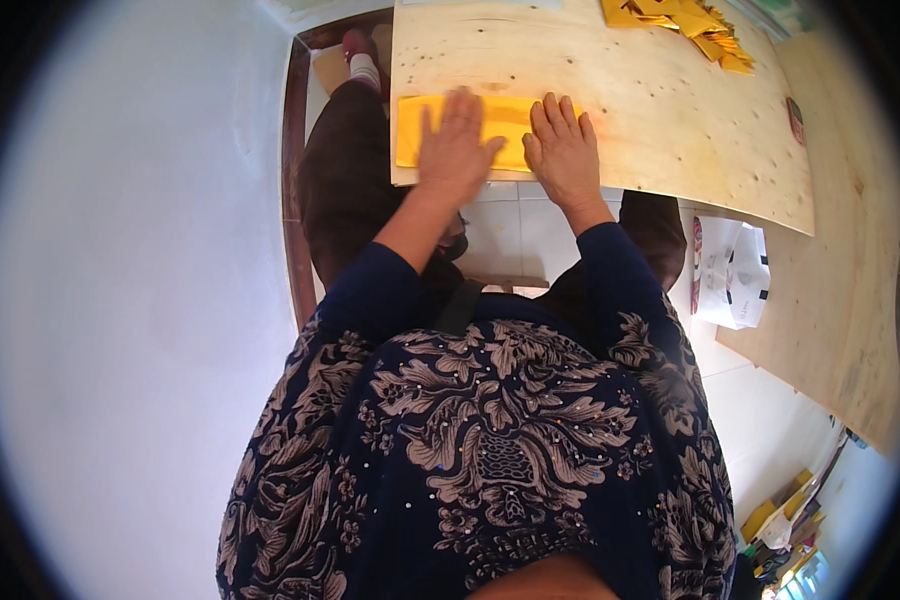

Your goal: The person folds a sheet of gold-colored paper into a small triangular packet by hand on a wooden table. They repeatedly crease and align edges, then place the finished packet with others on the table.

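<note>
Fingers (460, 110) of both hands lie flat and wide on the yellow paper (415, 125) (press evenly, I'd say) on the plywood board (670, 130).

White wall (130, 300) at left; pale tiled floor (515, 235); plywood tabletop (670, 130).

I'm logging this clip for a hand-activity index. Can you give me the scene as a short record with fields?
Surface: plywood board, pale, its near edge toward the person
Main item: yellow sheet of paper, flat near the board's near edge
Left hand: palm down, pressed flat on the sheet
Right hand: palm down, fingers spread, on the sheet's right end
Also on board: pile of folded yellow pieces, far right
Below: white bag on tiled floor
</note>
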Available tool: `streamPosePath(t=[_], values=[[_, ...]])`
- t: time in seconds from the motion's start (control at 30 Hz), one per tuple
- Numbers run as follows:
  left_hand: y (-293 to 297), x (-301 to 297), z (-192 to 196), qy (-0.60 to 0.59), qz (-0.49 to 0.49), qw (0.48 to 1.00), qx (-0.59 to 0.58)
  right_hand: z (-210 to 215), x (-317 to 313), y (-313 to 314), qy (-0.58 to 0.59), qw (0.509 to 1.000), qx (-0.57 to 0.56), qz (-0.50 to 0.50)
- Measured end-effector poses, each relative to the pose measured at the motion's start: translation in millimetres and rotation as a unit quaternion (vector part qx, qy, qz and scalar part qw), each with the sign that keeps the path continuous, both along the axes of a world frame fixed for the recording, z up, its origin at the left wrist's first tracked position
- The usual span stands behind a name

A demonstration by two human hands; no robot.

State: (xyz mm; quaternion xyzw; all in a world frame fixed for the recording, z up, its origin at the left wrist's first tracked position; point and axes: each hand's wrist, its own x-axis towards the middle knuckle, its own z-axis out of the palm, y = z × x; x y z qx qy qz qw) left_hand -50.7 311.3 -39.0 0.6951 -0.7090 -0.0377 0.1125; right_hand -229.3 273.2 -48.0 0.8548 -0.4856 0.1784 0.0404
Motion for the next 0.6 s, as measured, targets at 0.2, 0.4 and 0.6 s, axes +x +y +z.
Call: streamPosePath(t=[0.2,0.4,0.6], values=[[15.6,63.7,2.3,-0.006,0.054,0.998,-0.019,8.2,1.5,2.4,-0.011,1.000,0.025,0.000],[14.4,66.0,-7.0,-0.002,0.051,0.999,-0.012,20.3,63.4,8.3,-0.027,0.999,-0.031,-0.021],[12.5,74.7,-12.9,0.025,0.034,0.999,-0.016,14.3,123.2,52.6,-0.188,0.970,0.061,0.139]])
